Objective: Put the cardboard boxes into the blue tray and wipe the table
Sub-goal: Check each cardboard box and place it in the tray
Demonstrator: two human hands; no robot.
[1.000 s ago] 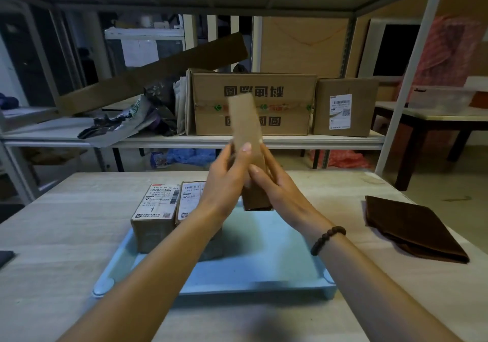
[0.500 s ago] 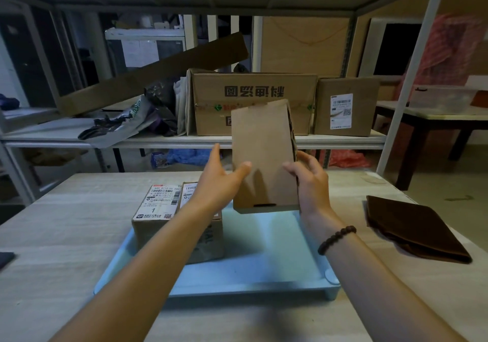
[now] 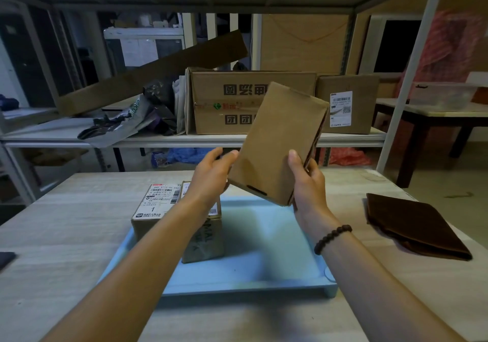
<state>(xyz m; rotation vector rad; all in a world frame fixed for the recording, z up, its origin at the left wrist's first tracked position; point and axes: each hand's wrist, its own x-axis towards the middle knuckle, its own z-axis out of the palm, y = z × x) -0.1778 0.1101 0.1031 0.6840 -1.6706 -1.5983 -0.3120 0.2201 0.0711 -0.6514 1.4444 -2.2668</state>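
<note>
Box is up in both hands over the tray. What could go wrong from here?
The left hand and right hand hold only the lower end of the tilted flat box; it could tip or slip.
The left of the blue tray already holds two boxes; set down carelessly, the flat box may knock them or overhang the rim.
The brown cloth lies untouched; wiping could be skipped.

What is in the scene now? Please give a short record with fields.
held item: flat cardboard box, tilted, above the blue tray
left hand: holds its left edge
right hand: grips its right edge
in tray: two labelled boxes, side by side, at left
table: brown cloth lies right of tray
</note>
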